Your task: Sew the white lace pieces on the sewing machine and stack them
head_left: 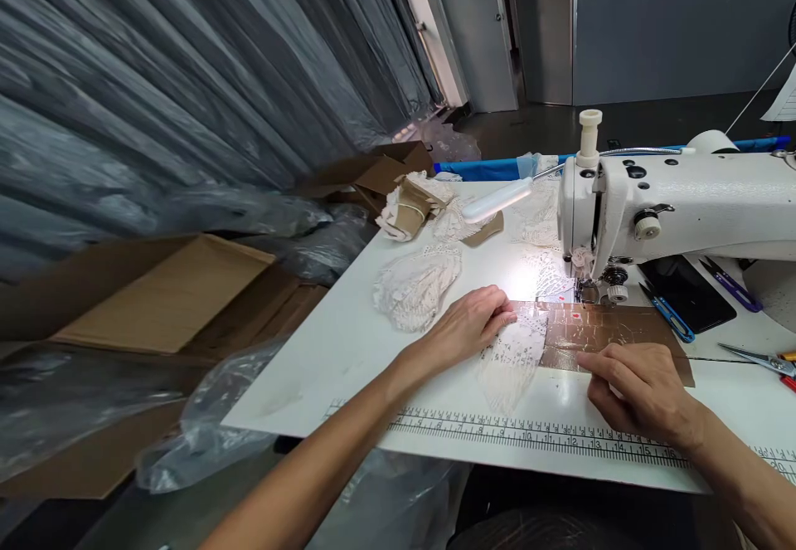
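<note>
My left hand (pixel 468 328) lies flat with fingers stretched out on a white lace piece (pixel 515 359) on the sewing table. My right hand (pixel 640 390) rests with curled fingers pressing on the lower edge of a brown taped patch (pixel 597 330) on the table in front of the needle. The lace runs from under the left fingers toward the table's front edge. The white sewing machine (pixel 677 201) stands just behind, its lamp (pixel 497 199) lighting the spot near the needle (pixel 588 289).
A heap of white lace (pixel 415 289) lies left of my left hand. Lace on cardboard cards (pixel 410 206) sits at the table's far end. Blue thread snips (pixel 668 313), a phone (pixel 687 293) and scissors (pixel 752 357) lie right of the machine. Cardboard boxes (pixel 162 293) and plastic bags (pixel 205 417) stand to the left.
</note>
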`<state>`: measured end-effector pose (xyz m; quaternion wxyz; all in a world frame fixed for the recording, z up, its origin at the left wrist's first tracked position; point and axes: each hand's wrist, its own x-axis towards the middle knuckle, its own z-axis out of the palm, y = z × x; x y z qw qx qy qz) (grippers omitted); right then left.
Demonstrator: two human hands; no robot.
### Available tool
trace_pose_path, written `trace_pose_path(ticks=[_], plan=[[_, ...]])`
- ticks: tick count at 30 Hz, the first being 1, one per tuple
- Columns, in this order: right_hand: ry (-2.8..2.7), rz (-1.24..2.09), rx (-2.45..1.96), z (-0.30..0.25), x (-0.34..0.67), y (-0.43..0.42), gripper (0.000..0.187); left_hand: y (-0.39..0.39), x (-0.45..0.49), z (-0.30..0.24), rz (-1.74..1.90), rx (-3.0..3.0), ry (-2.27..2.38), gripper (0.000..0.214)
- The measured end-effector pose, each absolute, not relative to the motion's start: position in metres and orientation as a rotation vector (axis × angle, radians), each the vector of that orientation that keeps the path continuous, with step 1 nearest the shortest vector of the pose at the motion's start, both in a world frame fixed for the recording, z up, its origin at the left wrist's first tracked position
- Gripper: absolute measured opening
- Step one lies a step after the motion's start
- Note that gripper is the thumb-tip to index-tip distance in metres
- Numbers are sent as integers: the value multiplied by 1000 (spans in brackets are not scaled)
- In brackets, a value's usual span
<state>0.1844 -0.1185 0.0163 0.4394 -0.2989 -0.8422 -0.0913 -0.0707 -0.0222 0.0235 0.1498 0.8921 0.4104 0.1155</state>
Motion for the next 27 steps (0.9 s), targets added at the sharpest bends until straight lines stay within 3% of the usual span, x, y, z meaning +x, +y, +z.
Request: trace_pose_path(ticks=[7,10,14,21,24,27], plan=[[-1936,144,-838,17,181,-119,32,-56,-54,51,552,2544,789,19],[-1929,425,-813,19,179,-122,48,-82,-37,65,482,2351,646,12],[-2002,745,-814,21,175,-130,64,-97,-25,77,464,2246,679,19],[-1915,1253,-1022,24,176,-121,38,-70,-43,76,594,1997,976,22],[-1909,1228,-1277,22,186,-102,40,-53,-57,63,481,2036,1080,28],[-1968,986,-1536,18,196,-87,40,-36,-68,47,455,2376,1154,28]])
